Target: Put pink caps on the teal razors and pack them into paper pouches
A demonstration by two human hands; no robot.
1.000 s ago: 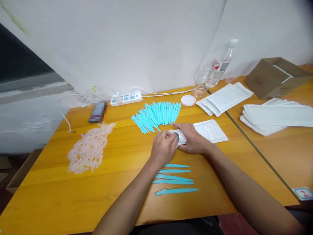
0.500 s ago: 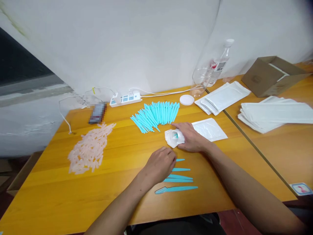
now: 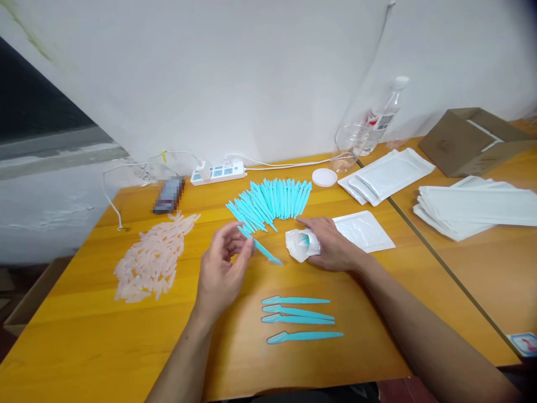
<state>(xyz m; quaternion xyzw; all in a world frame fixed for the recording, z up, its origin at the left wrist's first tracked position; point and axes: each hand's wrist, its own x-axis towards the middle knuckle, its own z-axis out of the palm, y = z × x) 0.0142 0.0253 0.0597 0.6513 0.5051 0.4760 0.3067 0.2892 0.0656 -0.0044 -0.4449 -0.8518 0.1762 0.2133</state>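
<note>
Here, the left hand [image 3: 220, 271] pinches a stick [image 3: 263, 249], thumb to fingers; the right hand [image 3: 333, 245] has curled fingers round a pouch [image 3: 296, 246].

Eyebrow razor [image 3: 264, 251]: turquoise, slender, gripped by the left hand [image 3: 226, 266]; slanted, lower end toward the pouch, near its mouth but apart from it. White pouch [image 3: 295, 251]: crumpled, gripped by the right hand [image 3: 331, 243]; mouth open toward the left hand, turquoise contents visible inside. Four loose razors [image 3: 293, 320]: turquoise, flat on the table, roughly parallel, narrow ends to the right.
</note>
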